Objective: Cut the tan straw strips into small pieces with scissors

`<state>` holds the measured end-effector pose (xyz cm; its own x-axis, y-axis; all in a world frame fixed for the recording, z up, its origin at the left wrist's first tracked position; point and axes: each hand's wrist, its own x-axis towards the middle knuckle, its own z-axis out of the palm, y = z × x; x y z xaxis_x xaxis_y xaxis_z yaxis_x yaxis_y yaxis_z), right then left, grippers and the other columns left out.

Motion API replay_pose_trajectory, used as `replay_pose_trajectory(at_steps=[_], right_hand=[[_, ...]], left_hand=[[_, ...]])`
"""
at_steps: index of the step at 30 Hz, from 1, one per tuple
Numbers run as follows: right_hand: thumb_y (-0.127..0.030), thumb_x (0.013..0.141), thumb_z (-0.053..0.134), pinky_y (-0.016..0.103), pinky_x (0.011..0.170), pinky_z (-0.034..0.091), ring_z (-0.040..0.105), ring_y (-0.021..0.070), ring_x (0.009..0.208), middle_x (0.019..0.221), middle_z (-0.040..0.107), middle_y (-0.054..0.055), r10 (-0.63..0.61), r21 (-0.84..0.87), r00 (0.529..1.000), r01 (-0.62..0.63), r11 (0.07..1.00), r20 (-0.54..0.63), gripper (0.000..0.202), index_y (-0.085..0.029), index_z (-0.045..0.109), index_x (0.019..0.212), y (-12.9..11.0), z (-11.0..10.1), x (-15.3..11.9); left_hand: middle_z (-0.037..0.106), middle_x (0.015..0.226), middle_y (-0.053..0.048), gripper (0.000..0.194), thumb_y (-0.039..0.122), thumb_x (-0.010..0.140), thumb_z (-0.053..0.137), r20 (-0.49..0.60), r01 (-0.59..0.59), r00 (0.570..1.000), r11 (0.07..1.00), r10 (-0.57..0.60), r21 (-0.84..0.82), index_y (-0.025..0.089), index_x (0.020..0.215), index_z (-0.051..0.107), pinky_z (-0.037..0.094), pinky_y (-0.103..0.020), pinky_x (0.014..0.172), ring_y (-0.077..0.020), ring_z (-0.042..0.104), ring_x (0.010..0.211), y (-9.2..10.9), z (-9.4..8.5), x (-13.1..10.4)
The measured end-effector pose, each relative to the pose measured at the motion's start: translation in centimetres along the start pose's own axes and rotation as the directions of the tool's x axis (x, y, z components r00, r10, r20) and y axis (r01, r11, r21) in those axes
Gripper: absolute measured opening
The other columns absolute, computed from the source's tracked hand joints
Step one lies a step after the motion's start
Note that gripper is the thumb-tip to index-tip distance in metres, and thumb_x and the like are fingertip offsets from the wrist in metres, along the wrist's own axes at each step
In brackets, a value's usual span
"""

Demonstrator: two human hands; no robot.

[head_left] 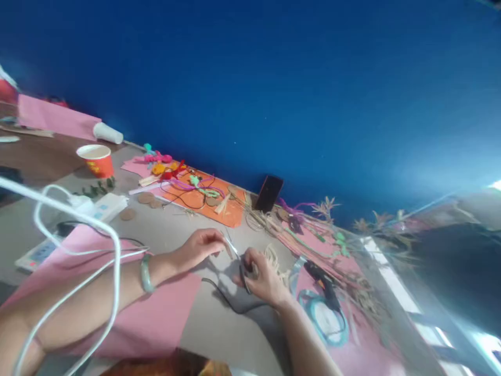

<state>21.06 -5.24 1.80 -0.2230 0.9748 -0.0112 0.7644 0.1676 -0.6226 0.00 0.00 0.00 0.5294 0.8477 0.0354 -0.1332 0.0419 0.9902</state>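
Scissors (235, 252) in right hand (261, 278), diagonal, pointing toward left hand (201, 249)

scissors (234, 250) partly hidden by right hand (264, 278), plants (385, 237) blurred, left forearm (97, 300) cropped

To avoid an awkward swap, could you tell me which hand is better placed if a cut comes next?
Probably the right hand: it already grips the scissors by their dark handles, blades toward the left hand, whose fingers are near the tips.

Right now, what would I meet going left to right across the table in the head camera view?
Red paper cup, pale green bangle, the person's bare left hand, their bare right hand, black glue gun.
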Motion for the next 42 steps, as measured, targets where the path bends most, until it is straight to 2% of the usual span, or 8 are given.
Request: replay_pose_trajectory(at_steps=[4,8,14,27,32,35,38,42], right_hand=[[-0.036,0.062,0.072,0.022,0.055,0.029,0.037,0.0097,0.058,0.059,0.043,-0.007,-0.014,-0.029,1.000,0.015,0.999,0.016,0.038,-0.021,0.038,0.064,0.0,0.1,-0.1],[-0.035,0.061,0.074,0.022,0.053,0.028,0.037,0.0097,0.056,0.057,0.042,-0.007,0.033,-0.028,0.999,-0.033,0.999,0.027,0.038,-0.021,0.038,0.063,-0.4,-0.1,-0.1],[-0.031,0.062,0.074,0.021,0.051,0.027,0.037,0.0096,0.055,0.054,0.042,-0.007,0.097,0.052,0.992,-0.101,0.993,0.074,0.038,-0.021,0.038,0.061,-0.1,0.0,-0.1],[-0.029,0.065,0.072,0.021,0.049,0.027,0.035,0.0079,0.050,0.050,0.043,-0.008,0.092,0.272,0.991,-0.114,0.956,0.095,0.036,-0.021,0.038,0.059,0.6,0.3,0.0],[-0.041,0.071,0.068,0.022,0.052,0.033,0.043,0.0095,0.055,0.060,0.054,-0.004,0.163,0.535,0.984,-0.178,0.826,0.075,0.030,-0.019,0.049,0.065,-0.2,0.3,0.3],[-0.043,0.074,0.065,0.025,0.061,0.039,0.053,0.0135,0.066,0.070,0.062,0.001,0.105,0.655,0.983,-0.178,0.734,0.149,0.027,-0.017,0.059,0.072,-0.5,0.7,0.4],[-0.038,0.069,0.071,0.028,0.066,0.042,0.057,0.0162,0.069,0.071,0.065,0.003,0.068,0.780,0.975,-0.210,0.590,0.212,0.024,-0.017,0.062,0.073,-0.3,1.5,0.5],[-0.031,0.061,0.078,0.026,0.060,0.041,0.054,0.0131,0.060,0.063,0.061,0.000,0.034,0.878,0.968,-0.240,0.414,0.248,0.025,-0.017,0.059,0.069,0.0,2.2,0.5]], left_hand=[[0.055,0.065,0.002,0.009,0.020,0.078,0.056,-0.011,-0.019,1.000,0.999,0.019,0.033,0.013,0.079,0.062,0.038,-0.023,0.064,-0.0109,0.050,0.065,-0.6,-0.2,0.1],[0.057,0.068,0.001,0.009,0.019,0.078,0.057,-0.013,-0.046,0.999,0.998,0.046,0.035,0.013,0.078,0.063,0.040,-0.024,0.065,-0.0111,0.050,0.065,-0.8,-0.3,0.1],[0.060,0.071,-0.001,0.010,0.021,0.079,0.058,-0.001,-0.058,0.998,0.998,0.058,0.028,0.013,0.079,0.064,0.041,-0.024,0.066,-0.0112,0.051,0.066,-1.0,-0.3,0.1],[0.060,0.070,-0.001,0.016,0.028,0.080,0.060,-0.002,-0.067,0.998,0.997,0.067,0.039,0.013,0.077,0.064,0.041,-0.022,0.063,-0.0106,0.050,0.065,-0.8,-0.2,0.1],[0.058,0.065,0.000,0.020,0.033,0.080,0.063,0.031,-0.067,0.997,0.997,0.066,0.042,0.014,0.077,0.065,0.040,-0.023,0.063,-0.0111,0.051,0.064,-0.4,0.0,-0.1],[0.061,0.069,-0.002,0.022,0.036,0.081,0.063,0.111,-0.107,0.988,0.994,0.103,0.029,0.015,0.076,0.065,0.041,-0.025,0.067,-0.0126,0.054,0.068,-0.2,0.1,-0.3],[0.064,0.076,-0.004,0.022,0.036,0.082,0.063,0.188,-0.159,0.971,0.987,0.150,0.033,0.015,0.077,0.066,0.043,-0.028,0.075,-0.0149,0.057,0.075,-0.2,0.1,-0.4],[0.062,0.081,-0.005,0.020,0.034,0.082,0.064,0.217,-0.205,0.958,0.978,0.190,0.046,0.015,0.079,0.068,0.044,-0.029,0.078,-0.0151,0.057,0.079,-0.5,0.1,-0.4]])
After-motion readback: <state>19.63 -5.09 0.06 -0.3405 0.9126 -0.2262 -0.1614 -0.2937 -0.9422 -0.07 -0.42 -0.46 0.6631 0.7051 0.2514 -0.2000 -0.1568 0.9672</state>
